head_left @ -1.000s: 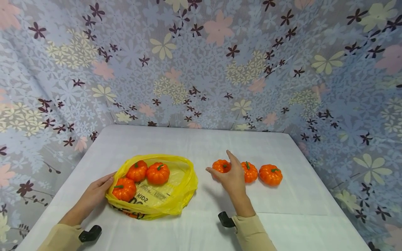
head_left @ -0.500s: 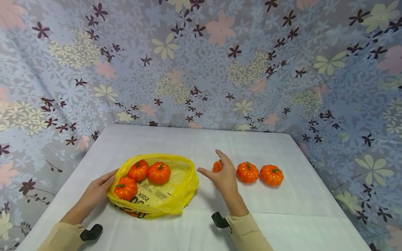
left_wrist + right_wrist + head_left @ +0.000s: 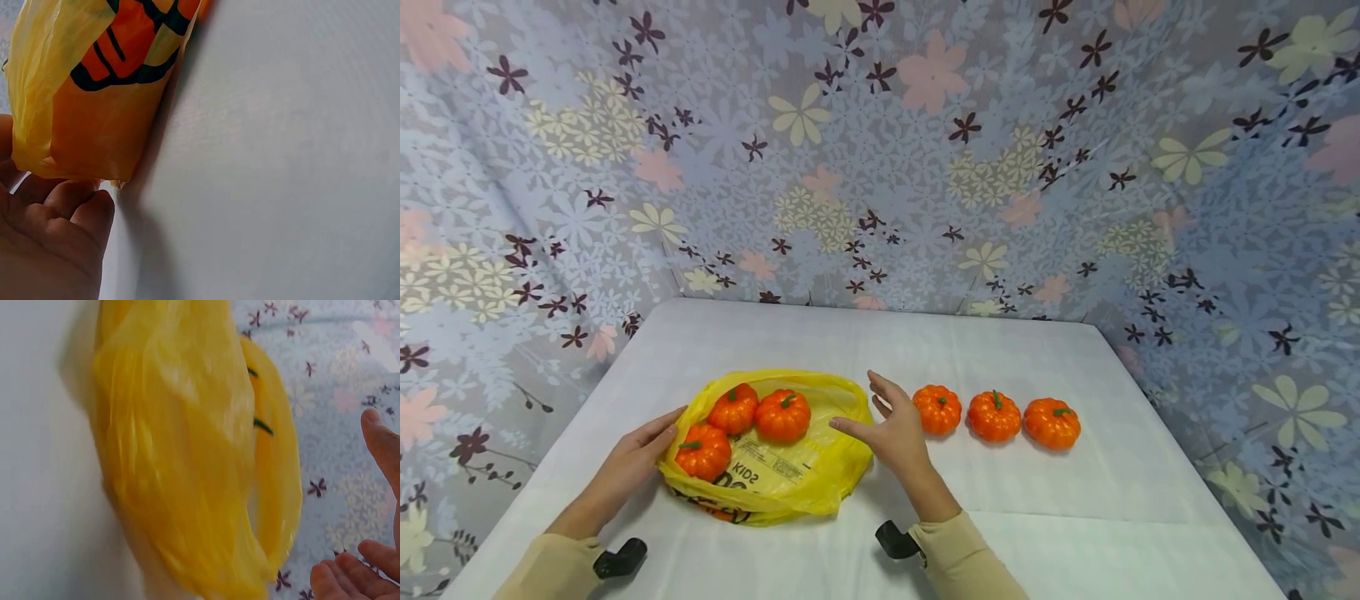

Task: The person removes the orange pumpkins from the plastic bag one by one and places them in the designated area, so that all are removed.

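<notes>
A yellow plastic bag [image 3: 831, 479] lies with its mouth spread wide, and three small orange pumpkins rest inside: a front-left pumpkin [image 3: 703, 452], a back-left pumpkin [image 3: 734, 408] and a right-hand pumpkin [image 3: 783, 416]. My left hand [image 3: 636, 454] holds the bag's left side; in the left wrist view its curled fingers [image 3: 69, 200] meet the bag's end. My right hand [image 3: 891, 429] hovers at the bag's right rim, thumb and fingers spread apart, holding nothing. The right wrist view shows these spread fingers [image 3: 347, 581] beside the bag's side.
Right of the bag, three more pumpkins stand in a row: a near pumpkin [image 3: 938, 410], a middle pumpkin [image 3: 994, 416] and an end pumpkin [image 3: 1052, 423]. A white cloth covers the table [image 3: 1075, 492]. Flower-patterned fabric [image 3: 880, 167] hangs behind and at the sides.
My right hand has moved left from over the row of pumpkins to the bag's right rim, uncovering the near pumpkin. My left hand stays at the bag's left side.
</notes>
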`<act>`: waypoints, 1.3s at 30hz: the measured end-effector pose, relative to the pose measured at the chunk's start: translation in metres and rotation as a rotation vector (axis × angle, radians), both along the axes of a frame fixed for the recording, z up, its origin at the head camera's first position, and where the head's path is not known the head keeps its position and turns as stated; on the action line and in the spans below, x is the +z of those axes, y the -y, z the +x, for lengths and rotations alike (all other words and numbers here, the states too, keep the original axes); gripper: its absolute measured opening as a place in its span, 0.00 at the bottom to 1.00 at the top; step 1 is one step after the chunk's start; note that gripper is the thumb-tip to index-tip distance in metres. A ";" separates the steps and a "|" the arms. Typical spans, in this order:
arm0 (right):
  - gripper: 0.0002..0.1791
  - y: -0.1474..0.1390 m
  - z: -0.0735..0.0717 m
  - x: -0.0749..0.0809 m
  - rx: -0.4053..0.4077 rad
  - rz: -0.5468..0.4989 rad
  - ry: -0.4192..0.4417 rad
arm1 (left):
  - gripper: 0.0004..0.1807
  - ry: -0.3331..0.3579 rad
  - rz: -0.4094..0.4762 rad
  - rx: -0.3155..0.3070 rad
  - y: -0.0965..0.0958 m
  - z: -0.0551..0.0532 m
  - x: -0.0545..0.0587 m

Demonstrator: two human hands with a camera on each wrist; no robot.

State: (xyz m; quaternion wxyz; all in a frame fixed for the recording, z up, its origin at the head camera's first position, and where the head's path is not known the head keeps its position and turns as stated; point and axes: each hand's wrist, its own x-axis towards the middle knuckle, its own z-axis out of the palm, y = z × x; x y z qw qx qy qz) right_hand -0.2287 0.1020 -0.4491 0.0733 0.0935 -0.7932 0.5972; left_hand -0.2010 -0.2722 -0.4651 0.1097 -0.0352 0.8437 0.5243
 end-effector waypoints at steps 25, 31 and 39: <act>0.53 0.056 -0.005 -0.018 0.173 0.131 0.082 | 0.37 0.035 -0.014 0.012 -0.004 0.001 -0.001; 0.53 0.062 -0.007 -0.020 0.166 0.153 0.098 | 0.38 0.022 -0.017 0.005 -0.004 0.000 -0.002; 0.53 0.070 -0.009 -0.022 0.156 0.236 0.127 | 0.38 0.041 -0.025 0.006 -0.003 -0.002 0.000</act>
